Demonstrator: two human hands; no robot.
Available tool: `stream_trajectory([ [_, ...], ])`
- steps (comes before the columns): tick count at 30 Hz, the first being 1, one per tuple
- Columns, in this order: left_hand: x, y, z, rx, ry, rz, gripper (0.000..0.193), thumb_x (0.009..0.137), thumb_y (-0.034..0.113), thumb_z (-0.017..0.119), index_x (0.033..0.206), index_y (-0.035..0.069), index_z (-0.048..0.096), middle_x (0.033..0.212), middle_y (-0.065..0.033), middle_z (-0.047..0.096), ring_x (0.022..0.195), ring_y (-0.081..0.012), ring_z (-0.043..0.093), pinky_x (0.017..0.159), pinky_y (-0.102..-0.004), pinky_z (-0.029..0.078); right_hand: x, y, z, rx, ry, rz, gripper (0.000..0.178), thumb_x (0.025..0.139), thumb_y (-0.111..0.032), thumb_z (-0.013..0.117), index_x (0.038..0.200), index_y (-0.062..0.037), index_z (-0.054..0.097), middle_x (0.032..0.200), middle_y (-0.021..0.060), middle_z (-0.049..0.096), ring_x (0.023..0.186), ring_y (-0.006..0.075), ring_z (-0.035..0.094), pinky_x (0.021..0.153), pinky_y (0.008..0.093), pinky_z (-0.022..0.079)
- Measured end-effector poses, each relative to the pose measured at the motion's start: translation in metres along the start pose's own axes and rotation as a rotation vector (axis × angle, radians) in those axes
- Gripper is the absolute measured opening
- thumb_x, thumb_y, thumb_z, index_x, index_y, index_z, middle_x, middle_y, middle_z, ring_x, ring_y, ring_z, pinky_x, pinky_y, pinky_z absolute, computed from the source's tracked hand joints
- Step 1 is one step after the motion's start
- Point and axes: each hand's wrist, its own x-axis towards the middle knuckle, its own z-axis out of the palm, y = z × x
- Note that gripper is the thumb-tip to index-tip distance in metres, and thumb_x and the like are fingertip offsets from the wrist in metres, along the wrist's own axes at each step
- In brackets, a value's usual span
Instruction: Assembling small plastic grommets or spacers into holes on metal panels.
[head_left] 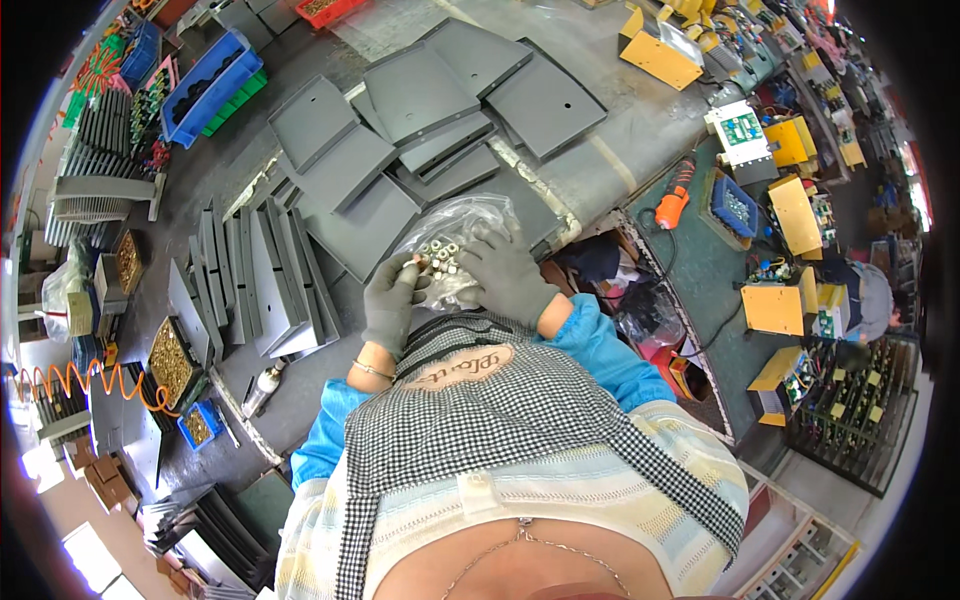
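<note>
Small metal fittings point(441, 257) in a clear plastic bag point(465, 211). Left of the bag, my left hand point(390, 297) curls inward; right, my right hand point(502, 277) lies half-open against it; I cannot tell either's grip. Beyond the bag: grey panels point(418, 88).

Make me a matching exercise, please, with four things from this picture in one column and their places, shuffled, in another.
Things
1. Clear plastic bag
2. Orange handheld tool
3. Large blue bin
4. Checked apron

Places
A. At upper left, over a green bin
B. On the person's front
C. At right, beside a small blue tray
D. At the left hand and right hand, with small metal pieces

Pairs: 1-D, 2-C, 3-A, 4-B
</note>
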Motion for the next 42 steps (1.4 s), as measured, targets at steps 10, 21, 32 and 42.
stream_trajectory([
  [10, 0.012, -0.018, -0.004, 0.557, -0.005, -0.072, 0.032, 0.097, 0.025, 0.067, 0.124, 0.007, 0.069, 0.078, -0.009, 0.072, 0.065, -0.0134, 0.071, 0.062, -0.0309, 0.054, -0.027, 0.01, 0.013, 0.024, -0.161, -0.095, 0.015, 0.082, -0.024, 0.073, 0.096, -0.0202, 0.075, 0.099, -0.0045, 0.071, 0.117, 0.0215, 0.061, 0.114, 0.0648, 0.025],
  [21, 0.011, -0.044, -0.022, 0.841, -0.02, 0.251, 0.042, 0.089, 0.031, 0.076, 0.126, 0.013, 0.067, 0.101, -0.0114, 0.076, 0.09, -0.0256, 0.074, 0.079, -0.0372, 0.057, -0.042, -0.007, 0.019, 0.003, -0.32, -0.024, 0.029, 0.08, -0.033, 0.079, 0.105, -0.0218, 0.075, 0.126, 0.0005, 0.063, 0.139, 0.0259, 0.045, 0.121, 0.0689, 0.013],
  [32, -0.005, -0.003, -0.018, 1.264, -0.232, 0.241, 0.07, 0.085, 0.047, 0.077, 0.144, 0.02, 0.051, 0.14, -0.0118, 0.058, 0.119, -0.0328, 0.065, 0.095, -0.0437, 0.054, -0.039, 0.0, 0.049, -0.083, -0.135, 0.0, 0.018, 0.084, -0.019, 0.064, 0.1, -0.0178, 0.072, 0.12, 0.0025, 0.065, 0.131, 0.0287, 0.052, 0.119, 0.0678, 0.019],
  [42, 0.019, -0.022, 0.012, 1.442, -0.268, 0.493, 0.041, 0.087, 0.031, 0.071, 0.126, 0.023, 0.062, 0.123, -0.012, 0.063, 0.102, -0.0339, 0.069, 0.082, -0.0465, 0.058, 0.005, 0.03, -0.013, -0.343, 0.327, 0.167, 0.021, 0.084, -0.012, 0.06, 0.1, -0.018, 0.073, 0.116, -0.0016, 0.067, 0.124, 0.0246, 0.056, 0.115, 0.058, 0.026],
])
